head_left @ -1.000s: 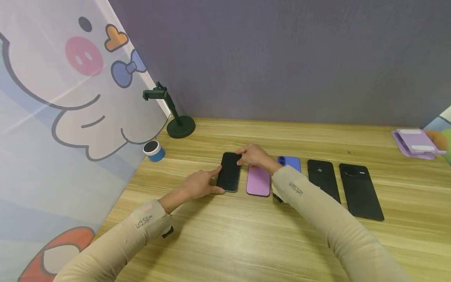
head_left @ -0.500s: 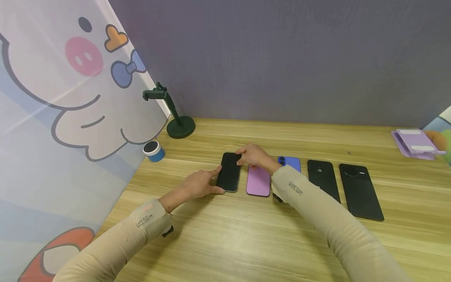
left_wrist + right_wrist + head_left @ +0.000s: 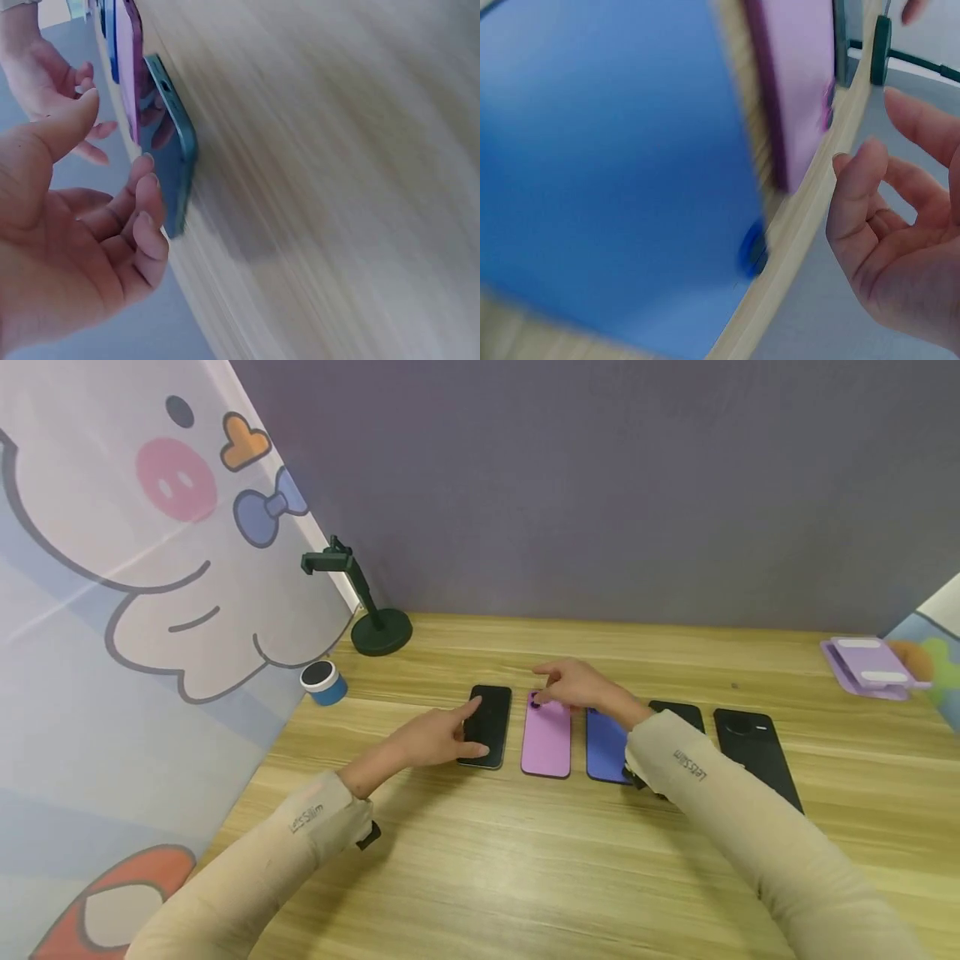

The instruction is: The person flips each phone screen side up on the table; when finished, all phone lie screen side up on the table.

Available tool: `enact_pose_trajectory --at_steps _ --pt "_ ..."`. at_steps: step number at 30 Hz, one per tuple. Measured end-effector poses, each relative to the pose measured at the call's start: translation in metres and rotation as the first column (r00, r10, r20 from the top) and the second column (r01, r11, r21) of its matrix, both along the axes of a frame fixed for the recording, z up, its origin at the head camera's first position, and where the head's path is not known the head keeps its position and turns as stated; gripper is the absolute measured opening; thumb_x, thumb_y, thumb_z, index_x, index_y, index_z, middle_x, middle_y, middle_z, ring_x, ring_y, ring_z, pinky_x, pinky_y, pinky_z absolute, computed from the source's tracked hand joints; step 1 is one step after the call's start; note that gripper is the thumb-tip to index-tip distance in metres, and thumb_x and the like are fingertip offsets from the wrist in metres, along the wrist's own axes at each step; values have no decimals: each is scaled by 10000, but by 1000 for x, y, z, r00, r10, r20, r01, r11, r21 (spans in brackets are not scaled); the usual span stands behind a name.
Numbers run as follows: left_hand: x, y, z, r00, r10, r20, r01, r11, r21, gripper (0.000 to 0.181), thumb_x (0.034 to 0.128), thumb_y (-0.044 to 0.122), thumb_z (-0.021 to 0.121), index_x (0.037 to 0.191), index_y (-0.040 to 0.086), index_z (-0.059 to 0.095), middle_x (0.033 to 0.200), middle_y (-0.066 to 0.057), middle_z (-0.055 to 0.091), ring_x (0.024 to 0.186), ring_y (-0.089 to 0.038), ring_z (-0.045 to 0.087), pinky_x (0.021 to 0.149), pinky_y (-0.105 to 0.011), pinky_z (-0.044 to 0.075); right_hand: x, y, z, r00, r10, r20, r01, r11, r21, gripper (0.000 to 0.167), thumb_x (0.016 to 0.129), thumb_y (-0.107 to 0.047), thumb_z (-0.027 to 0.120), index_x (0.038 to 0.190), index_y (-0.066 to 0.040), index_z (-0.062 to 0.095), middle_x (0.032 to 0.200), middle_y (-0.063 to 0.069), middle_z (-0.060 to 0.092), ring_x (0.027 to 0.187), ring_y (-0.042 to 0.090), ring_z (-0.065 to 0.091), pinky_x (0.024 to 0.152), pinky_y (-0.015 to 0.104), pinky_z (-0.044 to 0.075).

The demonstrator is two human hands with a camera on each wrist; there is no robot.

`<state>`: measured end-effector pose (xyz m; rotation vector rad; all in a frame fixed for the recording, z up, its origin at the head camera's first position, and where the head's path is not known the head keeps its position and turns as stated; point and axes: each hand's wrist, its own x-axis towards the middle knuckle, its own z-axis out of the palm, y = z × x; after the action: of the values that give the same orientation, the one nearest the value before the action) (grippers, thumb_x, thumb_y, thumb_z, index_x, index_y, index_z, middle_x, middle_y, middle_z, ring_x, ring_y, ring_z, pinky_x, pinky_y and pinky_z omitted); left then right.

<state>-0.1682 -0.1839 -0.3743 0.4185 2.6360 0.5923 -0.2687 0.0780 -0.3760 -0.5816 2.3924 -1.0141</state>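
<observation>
A phone with its dark screen up [image 3: 491, 722] lies at the left end of a row on the wooden table. My left hand [image 3: 435, 737] hovers at its left side, thumb and fingers spread and holding nothing. In the left wrist view the fingers [image 3: 142, 232] curve loosely close to that phone [image 3: 174, 161]. Over the top end of the pink phone [image 3: 546, 743] is my right hand [image 3: 577, 683], its fingers loosely bent with nothing between them. Beside it lies a blue phone [image 3: 606, 752], partly covered by the right wrist.
Two black phones, one nearer [image 3: 678, 712] and one at the row's right end [image 3: 750, 743], lie face down, partly behind the right sleeve. A dark green phone stand [image 3: 381, 631] and a blue-white jar [image 3: 326, 687] stand back left. A folded lilac stand [image 3: 870, 668] lies far right.
Both hands have let go of the dark-screen phone. The right hand has moved right, over the pink phone; the left has lifted slightly. The head view has shifted a little.
</observation>
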Motion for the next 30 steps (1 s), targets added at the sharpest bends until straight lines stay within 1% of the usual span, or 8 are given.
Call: enact_pose_trajectory --at_steps 3,6,8,14,17,20,24,30 --pt "-4 15 1 997 -65 -36 67 996 55 837 956 439 668 1605 123 245 867 24 643 662 -119 533 634 -279 444 -1 16 -4 1000 9 -7 -9 999 34 694 927 -169 681 1547 -69 387 1234 219 629 455 84 388 490 311 442" --pt "-7 32 0 988 -131 -83 138 987 87 771 965 380 674 1576 78 314 891 17 651 663 -101 542 634 -258 464 -3 26 -7 999 7 -46 -3 997 83 693 912 -152 684 1537 -52 400 1302 247 604 490 101 459 492 318 496" --pt "-7 42 -2 983 -154 -101 163 983 83 749 965 370 677 1562 66 341 856 17 657 635 -87 541 614 -243 465 -3 29 -8 997 8 -72 0 994 111 695 900 -158 699 1526 -48 419 1314 249 605 527 116 507 495 321 522" --pt "-4 65 -11 972 -177 -153 170 984 -59 773 922 501 683 1526 88 431 629 83 564 519 -35 441 484 -196 357 0 28 -12 997 8 -71 -1 995 95 725 879 -171 736 1523 -56 425 1356 256 581 555 151 542 497 322 530" --pt "-2 71 -14 964 -204 -172 175 970 -170 813 884 583 679 1519 129 454 567 92 448 505 -40 372 446 -208 294 2 26 -14 996 23 -86 -15 995 102 726 883 -168 738 1526 -55 420 1380 264 562 560 155 545 493 324 526" --pt "1 75 -17 952 -245 -184 194 947 -257 834 867 626 669 1529 171 446 600 89 416 537 -51 367 442 -221 297 4 25 -14 994 46 -104 -32 990 134 724 890 -169 743 1527 -53 418 1389 271 550 550 158 547 491 326 525" --pt "4 77 -20 936 -281 -212 205 925 -321 825 873 628 659 1538 196 434 691 75 494 604 -62 427 467 -231 344 5 24 -13 992 58 -112 -39 985 169 725 888 -161 747 1526 -54 421 1385 270 541 565 169 557 497 326 528" --pt "5 78 -23 924 -294 -244 201 917 -345 829 880 640 634 1543 188 424 719 55 542 624 -65 450 474 -229 356 4 23 -9 995 56 -86 -40 983 180 734 879 -132 742 1529 -44 410 1381 276 533 634 184 590 506 325 541"
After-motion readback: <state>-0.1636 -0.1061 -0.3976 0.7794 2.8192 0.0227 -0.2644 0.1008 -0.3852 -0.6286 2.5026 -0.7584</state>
